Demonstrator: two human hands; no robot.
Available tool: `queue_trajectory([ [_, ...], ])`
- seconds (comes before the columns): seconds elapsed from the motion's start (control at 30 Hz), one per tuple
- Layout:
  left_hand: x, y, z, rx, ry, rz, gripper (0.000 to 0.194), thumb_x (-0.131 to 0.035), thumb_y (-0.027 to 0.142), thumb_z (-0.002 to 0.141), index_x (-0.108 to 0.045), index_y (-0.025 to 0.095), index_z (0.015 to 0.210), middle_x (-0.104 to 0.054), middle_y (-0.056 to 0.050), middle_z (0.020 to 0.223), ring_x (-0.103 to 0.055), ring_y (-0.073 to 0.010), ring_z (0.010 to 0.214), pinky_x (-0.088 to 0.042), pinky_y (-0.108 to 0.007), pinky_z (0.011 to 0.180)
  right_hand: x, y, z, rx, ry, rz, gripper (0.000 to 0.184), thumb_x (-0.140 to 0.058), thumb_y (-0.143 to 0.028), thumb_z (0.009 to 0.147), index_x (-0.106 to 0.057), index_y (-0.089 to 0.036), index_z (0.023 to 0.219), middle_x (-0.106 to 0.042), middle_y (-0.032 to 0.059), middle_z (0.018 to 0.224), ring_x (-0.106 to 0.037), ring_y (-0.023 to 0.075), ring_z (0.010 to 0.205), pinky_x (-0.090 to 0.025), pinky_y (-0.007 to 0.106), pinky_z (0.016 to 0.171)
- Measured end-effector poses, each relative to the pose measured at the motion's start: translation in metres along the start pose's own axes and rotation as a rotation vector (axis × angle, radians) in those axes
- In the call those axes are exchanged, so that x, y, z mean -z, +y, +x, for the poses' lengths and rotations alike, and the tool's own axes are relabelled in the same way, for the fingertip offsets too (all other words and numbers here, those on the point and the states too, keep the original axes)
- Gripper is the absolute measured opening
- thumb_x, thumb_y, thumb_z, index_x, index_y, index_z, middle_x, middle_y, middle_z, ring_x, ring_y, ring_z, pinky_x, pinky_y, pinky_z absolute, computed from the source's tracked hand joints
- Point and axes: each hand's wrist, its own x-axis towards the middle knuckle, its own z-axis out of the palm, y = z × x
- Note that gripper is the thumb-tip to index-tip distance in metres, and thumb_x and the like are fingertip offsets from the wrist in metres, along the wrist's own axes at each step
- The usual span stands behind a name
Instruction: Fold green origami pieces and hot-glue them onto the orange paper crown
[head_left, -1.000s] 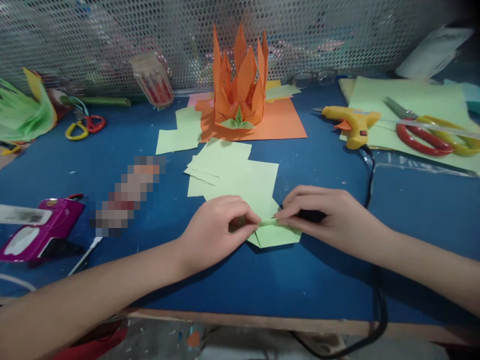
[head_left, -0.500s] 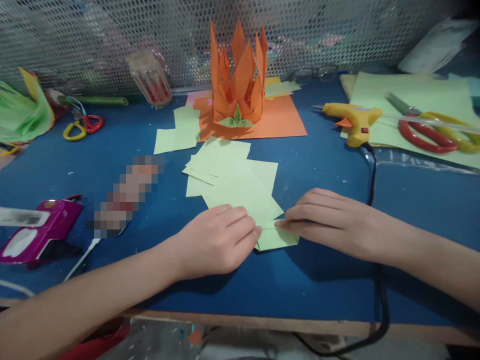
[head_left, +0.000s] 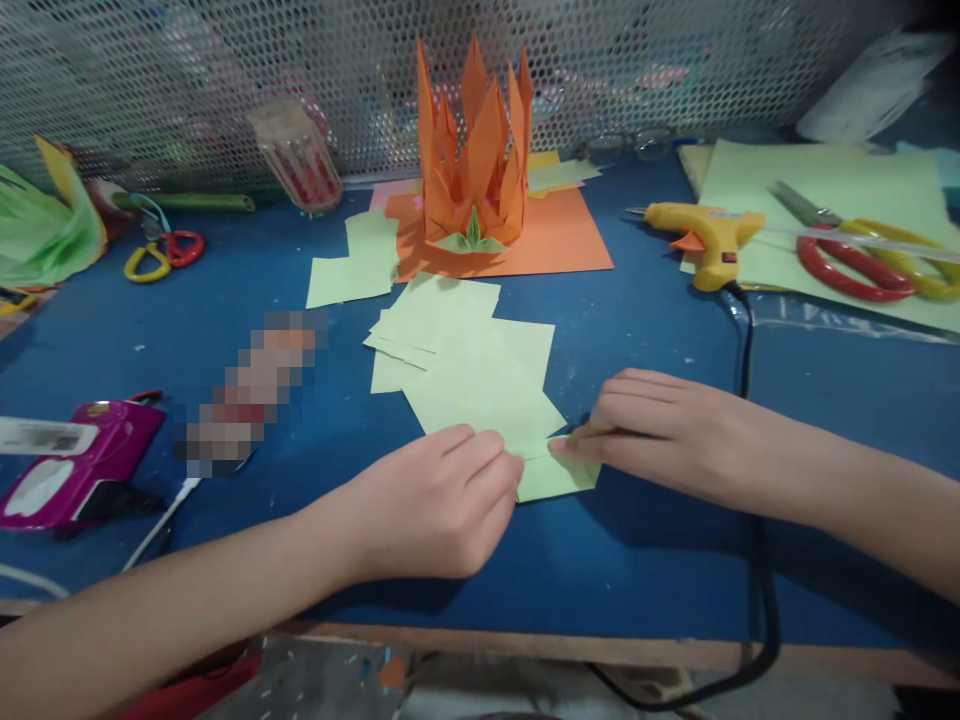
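Between both closed hands' grips, left (head_left: 517, 470) and right (head_left: 559, 447), lies pinched folded green paper (head_left: 553, 476).

The orange model (head_left: 489, 150) is matt, crisply creased paper. In front of it, the pale green sheets (head_left: 476, 365) and the folded green piece (head_left: 559, 478) look like smooth, matt paper. Behind it, the perforated panel (head_left: 195, 85) has a metallic grey look. Right of it, the glue gun (head_left: 712, 240) is smooth yellow plastic; farther right, the large scissors (head_left: 862, 289) have metal blades and glossy handles. Left of it, the jar (head_left: 300, 160) is clear and shiny, glass or plastic unclear.
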Motion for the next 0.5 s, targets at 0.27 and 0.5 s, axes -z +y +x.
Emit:
queue_trajectory([
  [0.27,-0.0026,-0.0013,-0.0016,0.084,0.008,-0.016,0.025,-0.043,0.005,0.092,-0.068,0.007,0.090,-0.068,-0.008,0.072,-0.060,-0.0182,0.066,-0.051,-0.030,0.058,-0.0050,0.0089,-0.0045,-0.251,0.065,0.376,0.022,-0.050,-0.019,0.093,-0.067,-0.021,0.108,-0.064,0.0059,0.095,-0.062,0.0120,0.082,-0.050,0.024,0.069],
  [0.5,-0.0091,-0.0025,-0.0026,0.250,0.057,-0.186,0.020,-0.049,0.013,0.093,-0.068,0.011,0.091,-0.065,-0.004,0.070,-0.057,-0.0152,0.065,-0.048,-0.027,0.059,-0.0075,0.0095,-0.0027,-0.356,0.117,0.390,0.013,-0.055,-0.023,0.090,-0.068,-0.020,0.090,-0.066,0.0039,0.088,-0.063,0.0099,0.074,-0.050,0.020,0.064],
])
